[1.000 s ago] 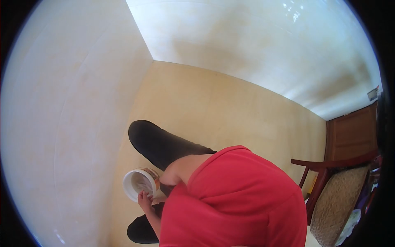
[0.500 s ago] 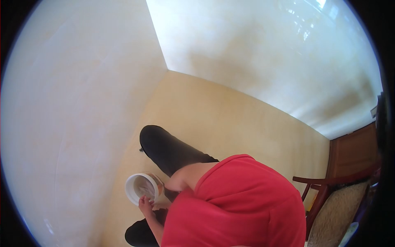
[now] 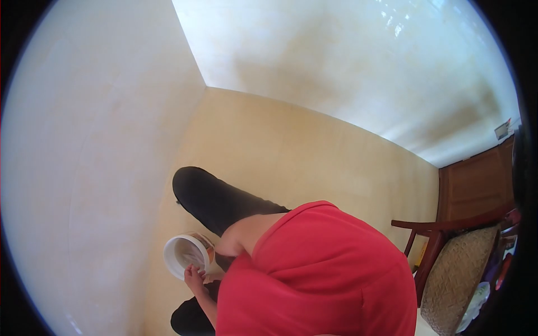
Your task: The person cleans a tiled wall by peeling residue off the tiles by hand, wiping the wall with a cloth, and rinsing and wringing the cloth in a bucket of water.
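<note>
A white bucket (image 3: 170, 259) with a printed, partly orange outer side stands tilted between my black-clad legs (image 3: 224, 196), its mouth facing up and left. Something pale and translucent (image 3: 190, 255) shows inside; its kind is unclear. At the bucket's lower rim is my left hand (image 3: 194, 275), fingers curled and pressed together. What they pinch, if anything, is too small to name. My right arm (image 3: 238, 235) reaches down behind the bucket. Only a little of my right hand (image 3: 212, 278) shows beside the bucket's lower side, and its fingers are hidden.
Pale walls (image 3: 84, 140) meet in a corner ahead, above a tan floor (image 3: 269, 145). To the right stand a dark red wooden chair (image 3: 431, 225) with a woven item (image 3: 457, 280) on it and a brown wooden cabinet (image 3: 473, 187). My red shirt (image 3: 319, 269) covers the lower middle.
The view has shifted slightly, so the bucket, legs and wall corner sit further left and more of the chair shows. My left hand stays at the bucket's rim.
</note>
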Demonstrator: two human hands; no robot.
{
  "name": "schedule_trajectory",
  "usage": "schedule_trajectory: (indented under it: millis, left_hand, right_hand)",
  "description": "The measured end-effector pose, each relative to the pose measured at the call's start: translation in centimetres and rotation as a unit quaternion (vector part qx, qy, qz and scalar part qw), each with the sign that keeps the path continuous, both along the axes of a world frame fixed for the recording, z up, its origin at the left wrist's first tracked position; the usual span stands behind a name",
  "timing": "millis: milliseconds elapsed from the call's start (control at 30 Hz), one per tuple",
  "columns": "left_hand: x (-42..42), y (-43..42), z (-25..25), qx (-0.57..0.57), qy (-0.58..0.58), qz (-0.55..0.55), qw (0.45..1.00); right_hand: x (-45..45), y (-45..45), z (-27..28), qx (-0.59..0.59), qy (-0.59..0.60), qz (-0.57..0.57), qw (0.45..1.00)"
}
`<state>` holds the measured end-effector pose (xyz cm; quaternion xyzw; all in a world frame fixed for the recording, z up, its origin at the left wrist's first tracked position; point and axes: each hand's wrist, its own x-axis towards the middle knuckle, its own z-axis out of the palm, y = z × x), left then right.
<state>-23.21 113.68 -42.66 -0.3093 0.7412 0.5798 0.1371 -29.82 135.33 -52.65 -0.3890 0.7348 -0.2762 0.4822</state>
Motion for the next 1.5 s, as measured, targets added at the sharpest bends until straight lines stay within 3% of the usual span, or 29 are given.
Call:
schedule_trajectory:
  millis: [333, 933, 1100, 1400, 1500]
  left_hand:
    - [-0.2, 0.0, -0.7, -0.016, -0.026, -0.011, 0.999]
    - [-0.6, 0.8, 0.2, -0.023, 0.042, -0.009, 0.999]
    - [-0.1, -0.1, -2.9, -0.048, 0.094, -0.013, 0.994]
    - [1.1, 1.2, 0.7, -0.127, 0.098, -0.009, 0.987]
    - [1.7, 0.1, -1.5, -0.168, 0.137, -0.016, 0.976]
  right_hand:
    - [0.1, 0.3, -0.2, 0.000, -0.007, 0.001, 1.000]
    - [-1.9, 2.0, -1.4, 0.052, -0.007, 0.032, 0.998]
    - [-0.5, 1.8, -2.1, 0.092, -0.026, 0.102, 0.990]
    - [-0.8, 2.4, -2.0, 0.157, -0.025, 0.177, 0.971]
    - [-0.3, 1.0, -1.9, 0.160, -0.017, 0.213, 0.964]
